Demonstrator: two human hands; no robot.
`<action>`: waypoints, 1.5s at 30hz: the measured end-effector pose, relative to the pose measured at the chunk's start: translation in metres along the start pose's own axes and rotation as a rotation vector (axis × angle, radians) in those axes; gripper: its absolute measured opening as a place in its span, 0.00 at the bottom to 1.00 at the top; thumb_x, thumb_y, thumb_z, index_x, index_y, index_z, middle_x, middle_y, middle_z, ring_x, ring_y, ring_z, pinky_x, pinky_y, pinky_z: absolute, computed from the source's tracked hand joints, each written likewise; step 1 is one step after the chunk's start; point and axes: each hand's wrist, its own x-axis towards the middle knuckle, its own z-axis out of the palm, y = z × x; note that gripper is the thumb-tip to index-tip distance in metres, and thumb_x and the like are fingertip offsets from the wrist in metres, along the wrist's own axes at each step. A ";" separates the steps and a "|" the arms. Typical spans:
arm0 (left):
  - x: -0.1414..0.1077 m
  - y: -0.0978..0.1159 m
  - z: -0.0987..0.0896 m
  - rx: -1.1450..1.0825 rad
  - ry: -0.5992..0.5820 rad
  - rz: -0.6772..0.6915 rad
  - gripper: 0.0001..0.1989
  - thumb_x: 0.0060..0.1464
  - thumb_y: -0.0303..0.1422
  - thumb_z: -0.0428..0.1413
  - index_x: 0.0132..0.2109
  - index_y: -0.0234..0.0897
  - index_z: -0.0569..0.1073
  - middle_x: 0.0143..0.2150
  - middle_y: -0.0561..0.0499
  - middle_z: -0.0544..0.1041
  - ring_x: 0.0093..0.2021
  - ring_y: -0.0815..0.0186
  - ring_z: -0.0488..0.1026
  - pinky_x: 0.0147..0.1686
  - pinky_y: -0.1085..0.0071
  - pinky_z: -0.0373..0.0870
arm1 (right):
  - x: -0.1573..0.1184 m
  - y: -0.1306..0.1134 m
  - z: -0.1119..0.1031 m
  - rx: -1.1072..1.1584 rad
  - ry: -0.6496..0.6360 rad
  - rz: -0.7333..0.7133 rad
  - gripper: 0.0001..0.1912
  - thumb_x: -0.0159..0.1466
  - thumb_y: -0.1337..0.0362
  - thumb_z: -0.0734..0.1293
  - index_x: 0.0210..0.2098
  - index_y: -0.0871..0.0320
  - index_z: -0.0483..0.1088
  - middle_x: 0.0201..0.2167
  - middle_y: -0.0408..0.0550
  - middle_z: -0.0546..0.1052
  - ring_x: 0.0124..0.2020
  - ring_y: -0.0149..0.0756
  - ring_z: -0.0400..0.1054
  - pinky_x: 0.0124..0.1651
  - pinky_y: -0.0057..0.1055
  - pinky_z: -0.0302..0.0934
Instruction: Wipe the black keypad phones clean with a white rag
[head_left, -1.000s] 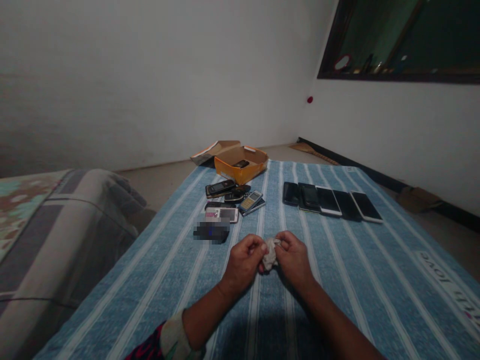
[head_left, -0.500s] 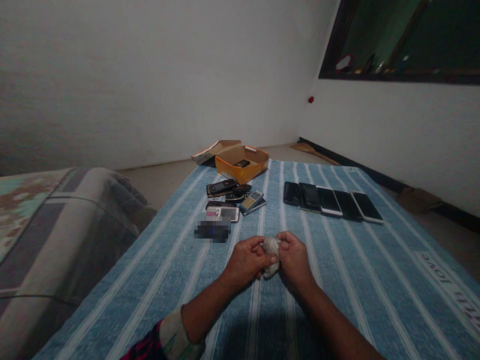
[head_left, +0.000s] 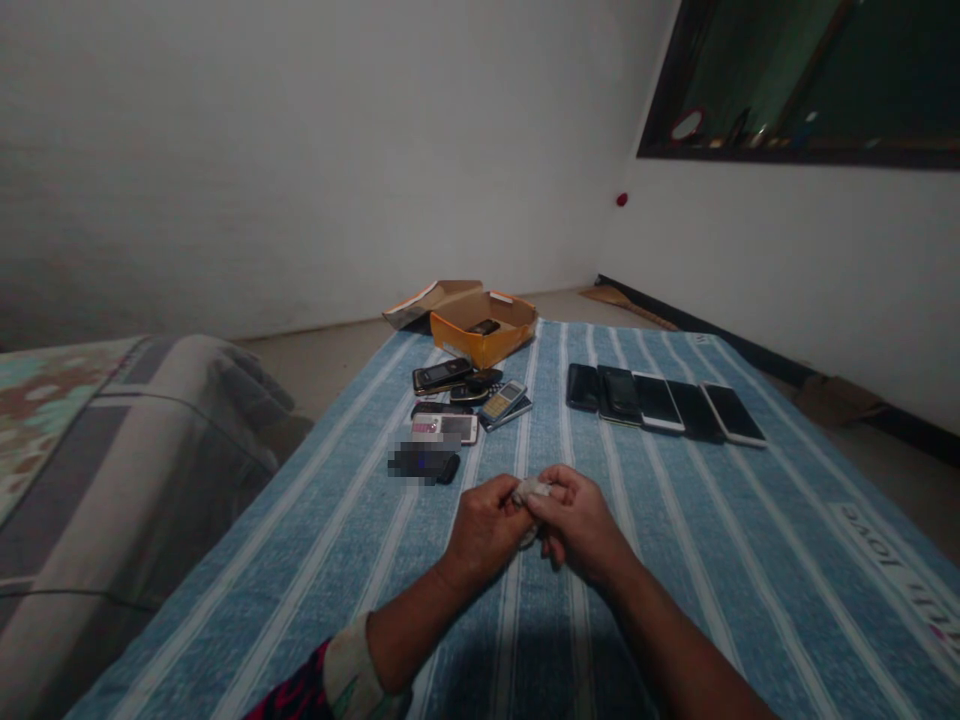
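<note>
White walls (head_left: 300, 150) rise behind a striped blue sheet (head_left: 757, 570) of soft, fuzzy weave. From the head view, the left hand (head_left: 486, 532) and right hand (head_left: 577, 525) are closed, pinching a crumpled pale rag (head_left: 529, 491) between them above the sheet. Five glossy slab phones (head_left: 664, 405) lie in a neat row, while older keypad phones (head_left: 469, 395) sit loosely heaped. One phone (head_left: 484, 327) rests inside an open orange cardboard box (head_left: 510, 347).
</note>
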 end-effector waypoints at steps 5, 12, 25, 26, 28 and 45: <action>0.000 0.001 0.001 -0.082 0.007 -0.022 0.07 0.44 0.34 0.61 0.28 0.33 0.74 0.19 0.59 0.65 0.21 0.74 0.61 0.22 0.76 0.58 | 0.002 0.003 0.003 0.033 0.042 -0.056 0.16 0.60 0.53 0.68 0.33 0.61 0.67 0.11 0.40 0.71 0.09 0.27 0.62 0.13 0.19 0.52; 0.006 -0.005 0.002 -0.418 -0.063 -0.149 0.16 0.38 0.33 0.65 0.36 0.32 0.75 0.23 0.57 0.68 0.23 0.73 0.65 0.24 0.75 0.63 | 0.005 -0.002 0.002 0.084 0.134 -0.052 0.16 0.59 0.55 0.67 0.35 0.63 0.69 0.15 0.43 0.75 0.08 0.27 0.62 0.15 0.23 0.58; 0.006 -0.006 0.000 -0.235 0.025 0.054 0.11 0.39 0.29 0.63 0.35 0.35 0.79 0.29 0.53 0.72 0.28 0.69 0.67 0.27 0.72 0.65 | 0.006 -0.002 0.000 0.193 0.195 0.022 0.16 0.50 0.56 0.75 0.27 0.64 0.74 0.21 0.48 0.77 0.15 0.28 0.67 0.19 0.23 0.59; 0.006 -0.006 0.000 -0.194 0.044 0.076 0.11 0.40 0.29 0.63 0.35 0.35 0.78 0.29 0.53 0.72 0.27 0.70 0.67 0.27 0.72 0.64 | 0.006 -0.003 0.001 0.200 0.195 0.020 0.15 0.50 0.57 0.75 0.27 0.64 0.75 0.22 0.48 0.77 0.16 0.27 0.67 0.20 0.23 0.60; 0.004 -0.005 0.001 -0.136 0.067 0.100 0.10 0.40 0.28 0.62 0.36 0.36 0.78 0.29 0.54 0.72 0.26 0.71 0.65 0.26 0.73 0.63 | 0.005 -0.003 0.002 0.209 0.189 0.018 0.14 0.49 0.58 0.75 0.26 0.65 0.75 0.21 0.47 0.77 0.18 0.27 0.67 0.22 0.23 0.60; -0.002 0.005 -0.001 -0.211 0.021 0.176 0.09 0.45 0.30 0.59 0.38 0.36 0.74 0.35 0.51 0.74 0.36 0.66 0.73 0.36 0.72 0.71 | 0.004 -0.007 -0.006 0.145 0.084 0.081 0.18 0.47 0.59 0.77 0.29 0.61 0.69 0.23 0.44 0.76 0.21 0.33 0.70 0.23 0.28 0.65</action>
